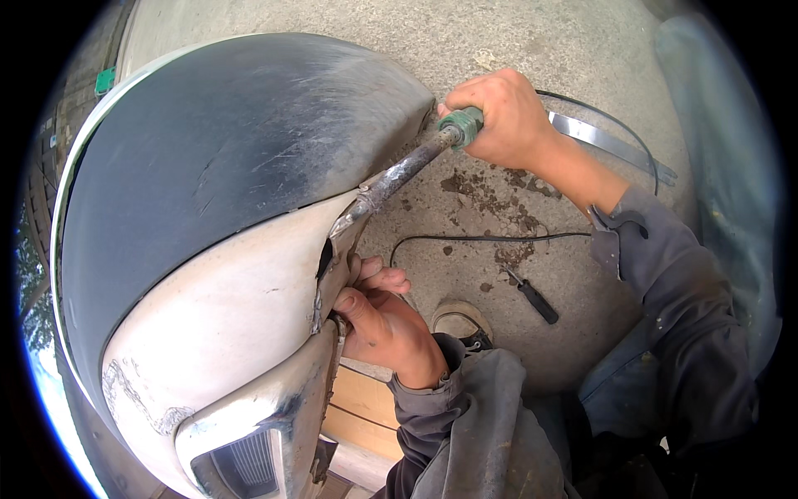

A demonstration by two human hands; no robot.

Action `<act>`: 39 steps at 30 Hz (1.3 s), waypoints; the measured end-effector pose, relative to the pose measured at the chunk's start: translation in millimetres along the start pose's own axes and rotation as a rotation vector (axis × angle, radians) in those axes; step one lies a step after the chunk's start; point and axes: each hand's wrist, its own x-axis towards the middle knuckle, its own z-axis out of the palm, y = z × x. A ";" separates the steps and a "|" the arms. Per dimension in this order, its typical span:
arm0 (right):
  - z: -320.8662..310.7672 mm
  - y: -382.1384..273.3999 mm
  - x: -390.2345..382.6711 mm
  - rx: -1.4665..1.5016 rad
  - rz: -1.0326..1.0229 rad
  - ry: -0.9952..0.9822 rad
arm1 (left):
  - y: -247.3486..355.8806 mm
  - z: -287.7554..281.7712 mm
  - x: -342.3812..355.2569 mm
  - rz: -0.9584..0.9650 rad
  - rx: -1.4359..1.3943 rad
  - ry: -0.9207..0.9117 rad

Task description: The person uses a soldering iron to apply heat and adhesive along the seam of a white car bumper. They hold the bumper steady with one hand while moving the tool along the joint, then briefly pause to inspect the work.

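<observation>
Wrapped snugly round a green handle [468,125], the right hand [507,116] holds a long metal tool [407,170] just beside the right edge of the big bumper [224,158]. The tool slants down, and its far end is at that same edge, by a torn, bent bit of the bumper. The left hand [386,328] is lower down on the bumper's right edge. Its thumb is up against the edge, but I cannot tell if it is pinching it.

The bumper is dark and scratched on top, white and grubby below. Low down on it is a hole with a ribbed vent [245,466].

To the right of the bumper is rough gray ground [357,25] with brown crumbs of dirt [478,191]. A black cord [490,239] runs there too. A black screwdriver [539,301] lies farther right of the bumper, and a shiny metal strip [598,141] is off to its upper right. A shoe [460,320] is on the ground right of the bumper. Light wooden boards [366,395] are just beside its lower right part.
</observation>
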 end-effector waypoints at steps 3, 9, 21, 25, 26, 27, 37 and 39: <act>1.3 1.2 -0.1 -0.002 -0.002 0.007 | 2.2 2.8 -0.6 -0.010 0.024 0.014; -0.7 1.0 -1.2 0.010 -0.013 -0.019 | 4.5 3.6 -0.9 -0.019 0.039 0.003; 3.4 5.0 0.1 -0.002 -0.022 0.047 | 5.1 3.5 -0.9 -0.016 0.032 -0.017; 4.4 7.5 0.5 0.003 -0.060 0.090 | 5.2 3.3 -1.1 -0.017 0.015 -0.023; 4.5 7.6 0.7 0.001 -0.069 0.102 | 4.6 2.8 -1.1 -0.016 0.013 -0.023; 4.7 7.9 0.9 0.001 -0.077 0.114 | 3.7 2.0 -1.0 -0.014 0.011 -0.023; -0.2 7.8 1.9 -0.065 -0.103 0.125 | 4.5 2.8 -1.2 -0.012 0.026 -0.017; -3.5 4.6 2.8 -0.073 -0.090 0.118 | 4.0 1.9 -0.6 -0.010 0.019 -0.025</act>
